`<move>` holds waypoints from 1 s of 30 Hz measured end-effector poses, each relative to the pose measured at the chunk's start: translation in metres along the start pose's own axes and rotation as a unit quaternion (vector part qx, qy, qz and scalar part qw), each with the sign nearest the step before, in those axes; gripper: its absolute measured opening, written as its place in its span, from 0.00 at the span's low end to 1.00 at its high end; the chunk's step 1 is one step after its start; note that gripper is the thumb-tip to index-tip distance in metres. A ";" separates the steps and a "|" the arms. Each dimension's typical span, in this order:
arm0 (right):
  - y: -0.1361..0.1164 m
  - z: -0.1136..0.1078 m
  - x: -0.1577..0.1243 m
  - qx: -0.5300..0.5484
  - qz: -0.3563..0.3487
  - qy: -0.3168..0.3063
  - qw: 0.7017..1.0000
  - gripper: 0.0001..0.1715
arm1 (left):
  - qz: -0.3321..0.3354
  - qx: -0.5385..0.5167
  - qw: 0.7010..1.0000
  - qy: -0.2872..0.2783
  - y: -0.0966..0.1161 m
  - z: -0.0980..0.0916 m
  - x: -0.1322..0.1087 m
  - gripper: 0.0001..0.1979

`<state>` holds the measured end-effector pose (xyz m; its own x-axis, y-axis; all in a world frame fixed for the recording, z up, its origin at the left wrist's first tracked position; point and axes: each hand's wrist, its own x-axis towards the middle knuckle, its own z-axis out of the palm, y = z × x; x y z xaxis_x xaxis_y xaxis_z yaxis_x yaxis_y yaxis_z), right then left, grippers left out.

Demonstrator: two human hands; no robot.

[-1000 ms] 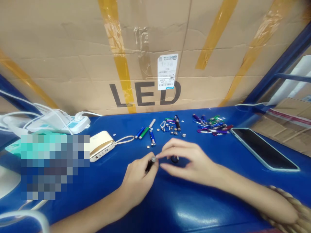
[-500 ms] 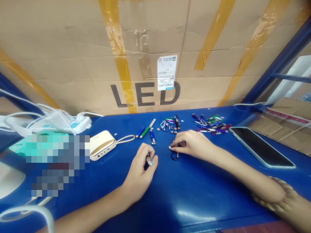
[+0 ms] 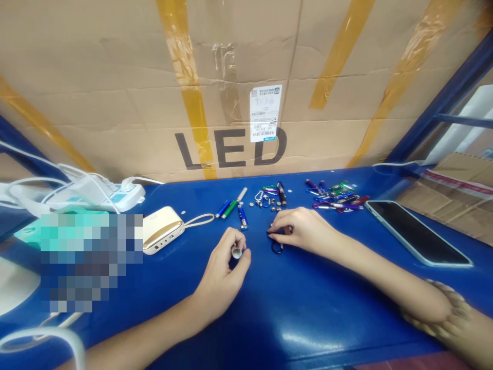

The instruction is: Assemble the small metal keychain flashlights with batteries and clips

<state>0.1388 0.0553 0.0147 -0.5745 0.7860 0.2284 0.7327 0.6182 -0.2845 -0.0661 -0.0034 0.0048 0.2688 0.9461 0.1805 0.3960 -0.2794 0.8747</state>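
A big cardboard carton point(image 3: 115, 103) printed "LED" and strapped with yellow tape stands behind a glossy blue table point(image 3: 319, 329). Far ahead of both hands, beyond the grip, lie small flashlights point(image 3: 231, 208), little silver discs point(image 3: 252, 204) and a heap of colored clips point(image 3: 335, 201), set out in separate groups as if sorted by kind. The left hand point(image 3: 221, 272) is closed around a small metal cylinder point(image 3: 236, 252), its fingers curled about the body so that only the shiny end pokes out at the top. That cupped hold seems to keep the end exposed and steady, clear of the table. The right hand point(image 3: 304, 231) is a short way to its side, reaching inward, with thumb and fingertips point(image 3: 271, 232) pinched on a small dark piece, mostly hidden. A black loop point(image 3: 276, 247) hangs just below that pinch, nearly touching the table. To the left of the grip sits a power bank point(image 3: 162, 230) with a pale wrist cord; to the right lies a phone point(image 3: 418, 234), face up.
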 end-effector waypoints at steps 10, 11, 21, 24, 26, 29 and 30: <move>-0.053 0.006 -0.019 0.099 -0.250 0.269 0.925 0.08 | -0.054 0.042 0.996 -0.053 -0.008 0.009 -0.002 0.09; -0.057 0.006 -0.021 0.092 -0.252 0.271 0.924 0.09 | -0.053 0.051 0.996 -0.056 -0.008 0.010 -0.003 0.10; -0.055 0.011 -0.019 0.107 -0.241 0.276 0.924 0.05 | -0.006 0.122 0.990 -0.074 -0.013 0.010 -0.003 0.07; -0.055 0.011 -0.017 0.137 -0.239 0.251 0.928 0.03 | -0.005 0.111 0.990 -0.087 -0.014 0.009 -0.002 0.05; -0.056 0.008 -0.016 0.161 -0.230 0.217 0.935 0.03 | -0.019 0.093 0.991 -0.093 -0.014 0.009 -0.002 0.04; -0.054 0.002 -0.013 0.221 -0.194 0.158 0.943 0.06 | -0.046 0.072 0.993 -0.076 -0.014 0.009 0.000 0.03; -0.052 0.001 -0.011 0.237 -0.172 0.150 0.944 0.06 | -0.050 0.069 0.994 -0.064 -0.014 0.009 0.001 0.04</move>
<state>0.1068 0.0145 0.0257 -0.5677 0.5465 0.6157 0.2351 0.8244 -0.5149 -0.0635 -0.0003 -0.0117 0.3275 0.9444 0.0293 0.5405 -0.2127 0.8140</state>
